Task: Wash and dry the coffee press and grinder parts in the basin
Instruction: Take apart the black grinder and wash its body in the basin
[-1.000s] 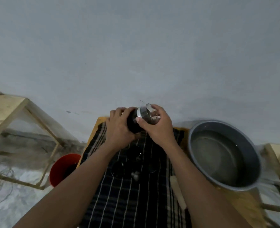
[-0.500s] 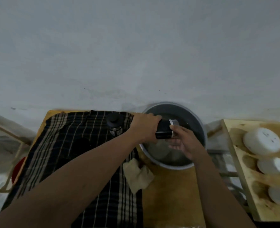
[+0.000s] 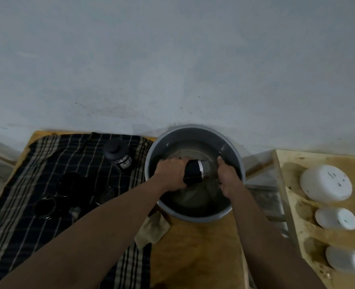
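A grey basin (image 3: 194, 219) holding water stands on the wooden table against the wall. Over its water my left hand (image 3: 170, 174) grips the black body of a grinder part (image 3: 193, 171) that has a silver ring and a clear end. My right hand (image 3: 227, 179) curls around that clear end, its fingers down in the basin. To the left, a coffee press (image 3: 118, 157) with a black lid stands on a dark striped cloth (image 3: 37, 226), with several dark round parts (image 3: 68, 182) lying near it.
A crumpled beige rag (image 3: 151, 231) lies at the cloth's edge below the basin. Bare wooden tabletop (image 3: 193, 261) shows in front. A wooden shelf (image 3: 293, 205) at the right holds three white round containers (image 3: 325, 182). A pale wall rises behind.
Both hands carried the grinder part from above the striped cloth rightward to the basin and lowered it toward the water. My view swung right, so the shelf came into sight.
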Action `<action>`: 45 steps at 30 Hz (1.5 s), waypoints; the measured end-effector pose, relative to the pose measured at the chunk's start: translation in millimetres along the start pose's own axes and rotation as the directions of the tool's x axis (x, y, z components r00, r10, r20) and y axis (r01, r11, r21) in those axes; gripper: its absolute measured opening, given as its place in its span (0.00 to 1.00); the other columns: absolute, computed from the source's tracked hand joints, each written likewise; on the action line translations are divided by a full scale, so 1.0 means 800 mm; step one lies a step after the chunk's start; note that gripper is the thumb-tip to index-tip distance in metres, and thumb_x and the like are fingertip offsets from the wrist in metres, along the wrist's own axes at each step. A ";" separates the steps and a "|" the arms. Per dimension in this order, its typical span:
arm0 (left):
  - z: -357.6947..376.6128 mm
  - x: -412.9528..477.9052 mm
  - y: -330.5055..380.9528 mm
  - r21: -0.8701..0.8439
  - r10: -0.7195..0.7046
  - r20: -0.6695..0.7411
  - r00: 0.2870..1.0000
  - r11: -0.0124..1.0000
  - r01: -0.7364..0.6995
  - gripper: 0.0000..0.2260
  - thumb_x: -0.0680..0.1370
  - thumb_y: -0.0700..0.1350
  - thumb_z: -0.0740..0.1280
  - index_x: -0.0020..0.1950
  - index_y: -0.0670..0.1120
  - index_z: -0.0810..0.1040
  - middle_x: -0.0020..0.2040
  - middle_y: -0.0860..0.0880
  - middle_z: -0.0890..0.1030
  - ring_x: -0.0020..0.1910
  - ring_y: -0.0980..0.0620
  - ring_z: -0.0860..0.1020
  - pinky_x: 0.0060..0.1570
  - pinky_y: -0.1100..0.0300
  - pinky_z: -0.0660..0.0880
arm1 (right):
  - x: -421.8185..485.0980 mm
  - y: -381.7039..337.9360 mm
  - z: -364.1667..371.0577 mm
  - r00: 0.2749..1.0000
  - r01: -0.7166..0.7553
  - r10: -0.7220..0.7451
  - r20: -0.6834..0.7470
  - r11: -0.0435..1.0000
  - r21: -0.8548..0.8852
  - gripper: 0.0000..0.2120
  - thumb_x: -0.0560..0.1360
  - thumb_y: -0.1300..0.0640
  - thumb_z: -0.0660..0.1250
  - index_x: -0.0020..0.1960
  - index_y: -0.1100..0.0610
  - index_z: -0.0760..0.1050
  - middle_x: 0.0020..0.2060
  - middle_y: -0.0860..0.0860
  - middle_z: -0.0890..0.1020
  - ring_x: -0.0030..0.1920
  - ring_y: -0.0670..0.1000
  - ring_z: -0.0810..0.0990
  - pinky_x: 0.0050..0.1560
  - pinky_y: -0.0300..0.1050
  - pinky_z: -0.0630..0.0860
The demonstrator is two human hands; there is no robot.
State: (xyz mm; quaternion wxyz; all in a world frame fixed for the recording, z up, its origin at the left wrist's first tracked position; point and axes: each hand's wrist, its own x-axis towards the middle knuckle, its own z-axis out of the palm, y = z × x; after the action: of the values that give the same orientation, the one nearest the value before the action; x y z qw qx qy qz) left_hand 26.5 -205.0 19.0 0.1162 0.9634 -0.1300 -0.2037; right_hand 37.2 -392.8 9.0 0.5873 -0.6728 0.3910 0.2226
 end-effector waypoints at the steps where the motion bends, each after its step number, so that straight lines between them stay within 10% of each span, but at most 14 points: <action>1: 0.004 0.001 -0.003 -0.008 -0.007 0.014 1.000 1.000 0.007 0.37 0.70 0.55 0.75 0.76 0.54 0.64 0.65 0.46 0.77 0.60 0.43 0.78 0.56 0.46 0.77 | 0.006 0.001 0.000 1.000 0.008 -0.008 0.009 1.000 0.020 0.22 0.83 0.42 0.58 0.63 0.60 0.74 0.51 0.56 0.80 0.52 0.58 0.81 0.57 0.53 0.79; 3: 0.012 0.003 -0.008 -0.032 -0.029 0.027 0.999 0.999 0.030 0.39 0.69 0.55 0.76 0.77 0.54 0.63 0.67 0.45 0.75 0.62 0.42 0.77 0.59 0.45 0.77 | 0.008 -0.002 0.002 0.997 0.025 -0.026 0.073 0.999 0.026 0.14 0.85 0.50 0.58 0.50 0.58 0.76 0.36 0.53 0.79 0.35 0.52 0.78 0.39 0.46 0.77; 8: 0.023 0.012 -0.018 -0.013 -0.045 0.016 0.999 0.999 0.045 0.38 0.70 0.56 0.75 0.77 0.55 0.62 0.68 0.46 0.75 0.64 0.42 0.76 0.63 0.44 0.74 | 0.003 -0.024 -0.001 0.969 0.147 -0.109 0.224 0.976 -0.162 0.15 0.84 0.54 0.59 0.53 0.64 0.79 0.45 0.58 0.85 0.44 0.55 0.83 0.46 0.47 0.79; 14: 0.021 0.017 -0.020 0.064 -0.057 0.032 0.998 0.996 0.055 0.39 0.69 0.57 0.75 0.76 0.56 0.62 0.68 0.46 0.75 0.64 0.41 0.74 0.66 0.43 0.71 | 0.021 -0.012 -0.005 0.985 0.173 -0.168 0.043 0.963 -0.207 0.15 0.82 0.58 0.59 0.39 0.58 0.76 0.33 0.56 0.75 0.34 0.52 0.73 0.37 0.48 0.69; 19: 0.025 0.020 -0.019 0.039 -0.063 0.036 0.997 0.997 0.062 0.38 0.69 0.56 0.75 0.76 0.56 0.63 0.68 0.46 0.75 0.65 0.42 0.74 0.67 0.43 0.70 | 0.017 -0.014 0.006 0.970 0.164 -0.123 0.209 0.968 -0.190 0.09 0.80 0.62 0.62 0.48 0.64 0.80 0.40 0.59 0.81 0.38 0.54 0.79 0.41 0.48 0.76; 26: 0.023 0.019 -0.013 -0.019 0.003 0.002 1.000 1.000 -0.003 0.39 0.66 0.59 0.75 0.75 0.58 0.64 0.67 0.50 0.76 0.64 0.45 0.76 0.66 0.46 0.71 | 0.039 0.000 0.010 0.932 0.005 0.036 0.360 0.994 -0.113 0.25 0.77 0.41 0.68 0.66 0.56 0.77 0.60 0.55 0.83 0.61 0.58 0.81 0.65 0.60 0.76; 45: -0.006 0.012 -0.021 -0.201 0.076 0.047 0.996 0.978 -0.065 0.46 0.60 0.55 0.83 0.72 0.52 0.63 0.67 0.48 0.71 0.61 0.46 0.76 0.58 0.48 0.77 | 0.035 -0.005 0.009 0.944 -0.224 0.210 0.256 0.974 0.024 0.15 0.82 0.46 0.64 0.61 0.56 0.74 0.56 0.60 0.81 0.56 0.64 0.80 0.45 0.62 0.81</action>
State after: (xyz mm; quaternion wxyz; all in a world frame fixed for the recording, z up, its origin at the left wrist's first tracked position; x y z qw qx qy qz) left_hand 40.8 -191.4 15.4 0.2155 0.9359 -0.1462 -0.2373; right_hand 58.1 -392.9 -11.1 0.6216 -0.5762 0.3907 0.3591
